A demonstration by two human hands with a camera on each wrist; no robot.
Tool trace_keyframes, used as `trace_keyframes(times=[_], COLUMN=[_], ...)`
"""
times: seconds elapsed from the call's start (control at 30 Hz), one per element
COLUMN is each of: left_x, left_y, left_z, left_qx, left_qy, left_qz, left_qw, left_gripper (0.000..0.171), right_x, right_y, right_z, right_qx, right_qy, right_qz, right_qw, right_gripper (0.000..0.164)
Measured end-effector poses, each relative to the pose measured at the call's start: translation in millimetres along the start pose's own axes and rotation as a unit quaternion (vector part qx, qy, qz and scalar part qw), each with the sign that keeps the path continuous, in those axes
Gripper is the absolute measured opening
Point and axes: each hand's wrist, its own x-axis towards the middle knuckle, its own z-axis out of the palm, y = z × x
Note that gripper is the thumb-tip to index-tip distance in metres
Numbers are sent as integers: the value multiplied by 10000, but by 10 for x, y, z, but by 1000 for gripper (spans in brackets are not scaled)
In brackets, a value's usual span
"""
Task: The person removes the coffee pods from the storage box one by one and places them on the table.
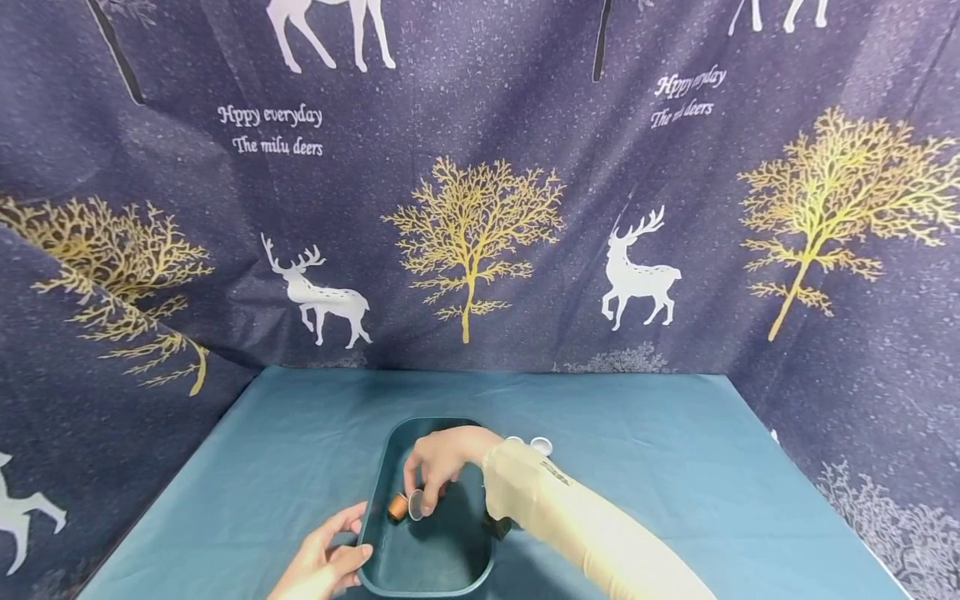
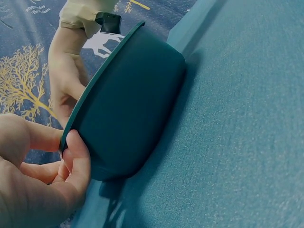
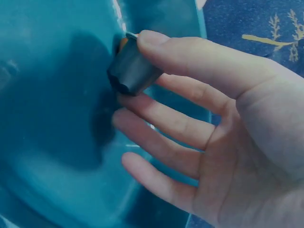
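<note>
A dark green plastic bin (image 1: 442,560) stands on the table, its rim pinched between the thumb and fingers of my left hand (image 1: 324,557). The left wrist view shows the bin's outer wall (image 2: 133,95) and my thumb over the edge. My right hand (image 1: 442,460) reaches inside the bin. Between its thumb and fingers it pinches a grey coffee capsule (image 3: 137,71), the other fingers spread loosely below. In the head view that capsule's pale round lid (image 1: 416,505) faces the camera. Right beside it lies an orange-copper coffee capsule (image 1: 398,507) in the bin.
Beyond my right forearm, a white round piece (image 1: 542,446) lies on the table, with another (image 1: 514,439) partly hidden by the sleeve. A small black box (image 2: 110,22) sits on my right wrist. A patterned curtain (image 1: 480,125) hangs behind the blue tablecloth (image 1: 645,467).
</note>
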Motion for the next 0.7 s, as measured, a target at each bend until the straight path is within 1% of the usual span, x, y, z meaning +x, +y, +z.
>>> trace_keyframes(times=[0.13, 0.23, 0.37, 0.5, 0.63, 0.7], left_x=[2, 7, 8, 7, 6, 10], left_y=[3, 4, 13, 24, 18, 14], left_z=[-2, -4, -3, 5, 3, 2], left_qx=[18, 13, -7, -3, -6, -91], left_qy=[-11, 3, -10, -21, -37, -72], left_qz=[-63, -115, -130, -81, -35, -79], left_qw=[10000, 9999, 9999, 10000, 10000, 9999], left_gripper=[74, 74, 74, 73, 72, 72], right_x=[18, 3, -45, -109, -192, -235], right_y=[-27, -48, -52, -22, 32, 63], right_z=[-33, -47, -71, -91, -91, -84], right_qx=[-145, -153, 88, 269, 695, 811], right_qy=[83, 210, 346, 600, 933, 1114], right_qz=[-399, -588, -774, -952, -1241, -1406], right_qw=[9991, 9979, 9964, 9933, 9854, 9804], right_gripper=[22, 24, 26, 28, 30, 31])
